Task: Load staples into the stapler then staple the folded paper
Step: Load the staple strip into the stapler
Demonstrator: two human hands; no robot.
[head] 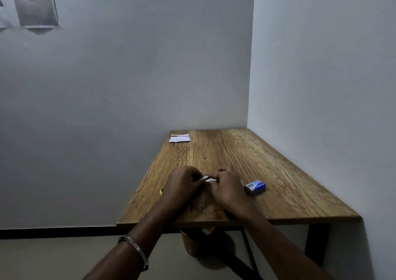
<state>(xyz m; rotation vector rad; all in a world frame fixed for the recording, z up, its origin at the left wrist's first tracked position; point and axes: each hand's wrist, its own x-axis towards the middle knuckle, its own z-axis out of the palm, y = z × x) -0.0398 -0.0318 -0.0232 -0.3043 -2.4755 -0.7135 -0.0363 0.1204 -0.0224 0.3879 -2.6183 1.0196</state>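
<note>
1. Both hands meet over the near-middle of the wooden table (267, 162). The left hand (182, 185) is curled around a small dark stapler (202, 177), of which only a metallic bit shows between the hands.
2. The right hand (228, 188) has its fingers pinched at the stapler's end, right against the left hand. Whether it grips a staple strip or the stapler itself I cannot tell; the pale sliver at the fingertips is too small and blurred.
3. The blue staple box (255, 186) lies on the table just to the right of the right hand, not touched. Open or closed: unclear.
4. The folded paper (179, 138) lies at the far left corner of the table, well apart from both hands, untouched.
5. Progress, as a judgement: loading stage, early to middle. The stapler is in hand and being worked on; nothing shows the staples seated or the stapler closed.
6. Left to do: finish seating the staples, close the stapler, fetch the paper from the far corner, staple it.
7. A small yellow bit (160, 192) peeks out by the left hand at the table's left edge; unidentifiable. A metal bracelet (135, 247) is on the left wrist.
</note>
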